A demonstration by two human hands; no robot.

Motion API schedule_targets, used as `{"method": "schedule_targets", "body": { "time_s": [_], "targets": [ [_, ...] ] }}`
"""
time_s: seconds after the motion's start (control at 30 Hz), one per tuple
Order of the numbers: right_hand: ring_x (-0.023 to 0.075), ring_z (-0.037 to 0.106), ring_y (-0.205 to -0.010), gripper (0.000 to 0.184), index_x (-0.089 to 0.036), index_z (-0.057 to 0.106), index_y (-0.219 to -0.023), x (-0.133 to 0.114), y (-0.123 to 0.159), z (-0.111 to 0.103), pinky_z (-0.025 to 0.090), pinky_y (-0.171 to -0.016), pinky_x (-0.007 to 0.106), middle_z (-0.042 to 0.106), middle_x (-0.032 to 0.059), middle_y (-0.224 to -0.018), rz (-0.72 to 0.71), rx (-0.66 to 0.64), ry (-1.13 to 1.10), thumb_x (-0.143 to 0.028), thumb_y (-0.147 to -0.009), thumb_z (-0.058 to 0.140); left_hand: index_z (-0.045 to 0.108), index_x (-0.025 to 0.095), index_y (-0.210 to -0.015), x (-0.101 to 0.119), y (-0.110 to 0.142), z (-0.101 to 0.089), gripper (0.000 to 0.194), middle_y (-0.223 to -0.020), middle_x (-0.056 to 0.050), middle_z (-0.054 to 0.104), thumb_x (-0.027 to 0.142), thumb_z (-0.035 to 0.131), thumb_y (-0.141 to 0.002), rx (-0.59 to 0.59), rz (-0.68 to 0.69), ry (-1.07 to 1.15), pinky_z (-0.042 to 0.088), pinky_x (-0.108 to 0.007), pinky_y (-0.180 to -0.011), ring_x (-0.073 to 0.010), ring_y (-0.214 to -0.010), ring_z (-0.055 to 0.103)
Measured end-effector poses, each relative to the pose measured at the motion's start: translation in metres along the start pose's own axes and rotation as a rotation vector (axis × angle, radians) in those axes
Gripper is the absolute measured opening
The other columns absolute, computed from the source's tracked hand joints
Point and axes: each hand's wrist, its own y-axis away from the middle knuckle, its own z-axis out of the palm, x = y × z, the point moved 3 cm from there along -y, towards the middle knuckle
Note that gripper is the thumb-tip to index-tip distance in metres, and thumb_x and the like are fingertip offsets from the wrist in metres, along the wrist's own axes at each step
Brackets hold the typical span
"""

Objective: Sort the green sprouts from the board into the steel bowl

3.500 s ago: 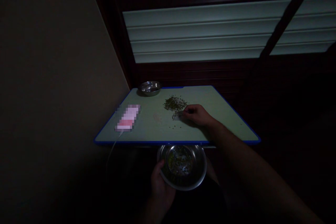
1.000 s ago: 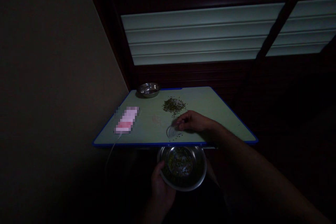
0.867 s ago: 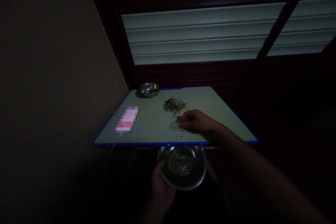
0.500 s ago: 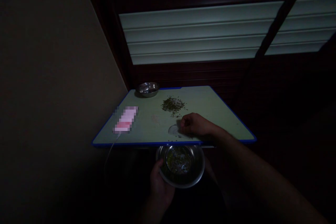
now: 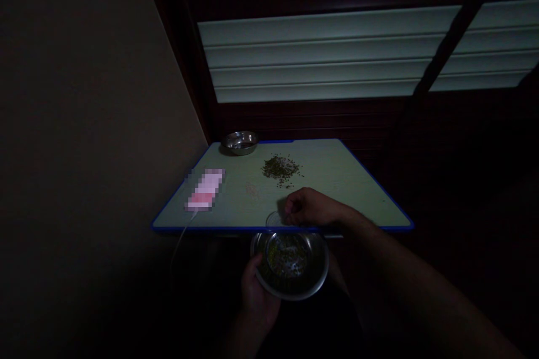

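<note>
the fingers of the right hand [image 5: 309,206] are curled together, pinching a thin clear piece [image 5: 274,219] that lies at the near edge of the surface [image 5: 345,179], around its middle. the left hand [image 5: 259,296] grips a metal bowl [image 5: 323,276] just below that edge, thumb over the rim at the bowl's left; its other fingers are hidden. small greenish grains [image 5: 275,258] are spread across the bowl's bottom. beyond the right hand, near the middle of the surface, lies a loose pile of grains [image 5: 278,168], a few strays toward the hand. a phone [image 5: 206,189], blurred out, lies by the left edge, a white cable [image 5: 180,240] hanging from it over the near edge. a smaller metal bowl [image 5: 241,150] stands at the far left corner.
</note>
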Motion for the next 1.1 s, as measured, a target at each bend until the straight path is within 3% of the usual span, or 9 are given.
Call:
{"method": "schedule_targets", "body": {
  "time_s": [0.1,0.2,0.27,0.37,0.5,0.7,0.83,1.1],
  "targets": [
    [0.0083,0.05,-0.054,0.017,-0.014,0.064,-0.076,-0.002,0.001,-0.003,0.039,-0.052,0.022,0.059,-0.0028,-0.062,-0.023,-0.024,-0.055,-0.025,-0.064,0.07,0.073,0.015,-0.081,0.0,-0.001,-0.002,0.02,-0.082,-0.01,0.076,0.024,0.055,-0.081,0.008,-0.006,-0.002,0.053,-0.04,-0.083,-0.0233,-0.078,0.07],
    [0.008,0.047,-0.052,0.02,-0.015,0.062,-0.076,-0.003,-0.006,-0.018,0.039,-0.052,0.023,0.057,-0.0034,-0.061,-0.049,0.036,-0.159,-0.027,-0.062,0.071,0.073,0.016,-0.084,0.0,-0.002,-0.004,0.02,-0.082,-0.01,0.076,0.024,0.055,-0.081,0.012,0.0,0.009,0.052,-0.041,-0.085,-0.0237,-0.081,0.07],
    [0.009,0.048,-0.054,0.022,-0.015,0.062,-0.074,-0.002,-0.013,-0.035,0.039,-0.053,0.024,0.058,-0.0022,-0.062,-0.087,0.153,-0.185,-0.029,-0.06,0.071,0.073,0.017,-0.087,-0.001,-0.003,-0.005,0.021,-0.083,-0.009,0.076,0.025,0.055,-0.081,0.011,0.007,0.024,0.051,-0.041,-0.087,-0.0239,-0.085,0.07],
    [0.009,0.045,-0.053,0.023,-0.015,0.062,-0.07,0.008,-0.022,-0.062,0.037,-0.053,0.024,0.055,-0.0033,-0.059,-0.124,0.451,-0.18,-0.031,-0.057,0.071,0.073,0.017,-0.089,-0.002,-0.004,-0.006,0.021,-0.084,-0.008,0.076,0.025,0.055,-0.081,0.009,0.006,0.032,0.051,-0.041,-0.088,-0.0238,-0.087,0.069],
    [0.0122,0.049,-0.058,0.025,-0.016,0.061,-0.066,0.028,-0.023,-0.076,0.038,-0.057,0.027,0.059,0.0001,-0.062,-0.107,0.722,-0.172,-0.038,-0.057,0.068,0.073,0.015,-0.086,-0.003,-0.004,-0.007,0.021,-0.084,-0.01,0.076,0.025,0.055,-0.081,0.023,-0.005,0.019,0.051,-0.04,-0.088,-0.0233,-0.083,0.07],
    [0.0142,0.051,-0.061,0.02,-0.016,0.061,-0.064,0.04,-0.021,-0.075,0.041,-0.061,0.028,0.062,0.0015,-0.062,-0.108,0.815,-0.041,-0.037,-0.061,0.062,0.073,0.016,-0.096,-0.003,-0.001,-0.009,0.024,-0.083,-0.009,0.076,0.024,0.055,-0.081,0.014,-0.015,0.003,0.052,-0.042,-0.086,-0.0237,-0.082,0.07],
    [0.014,0.051,-0.06,0.016,-0.017,0.06,-0.063,0.043,-0.021,-0.078,0.04,-0.06,0.027,0.06,0.0012,-0.061,-0.03,0.837,0.079,-0.033,-0.061,0.059,0.073,0.015,-0.096,-0.002,0.0,-0.01,0.025,-0.083,-0.01,0.076,0.023,0.056,-0.081,0.02,-0.009,0.008,0.052,-0.042,-0.086,-0.0243,-0.083,0.07],
    [0.0125,0.047,-0.056,0.022,-0.017,0.06,-0.065,0.045,-0.025,-0.069,0.037,-0.056,0.027,0.058,0.0011,-0.061,-0.012,0.714,0.111,-0.038,-0.065,0.06,0.073,0.017,-0.095,-0.002,0.0,-0.009,0.024,-0.084,-0.008,0.077,0.023,0.055,-0.081,0.007,0.005,0.015,0.052,-0.041,-0.085,-0.0236,-0.081,0.071]
  ]
}}
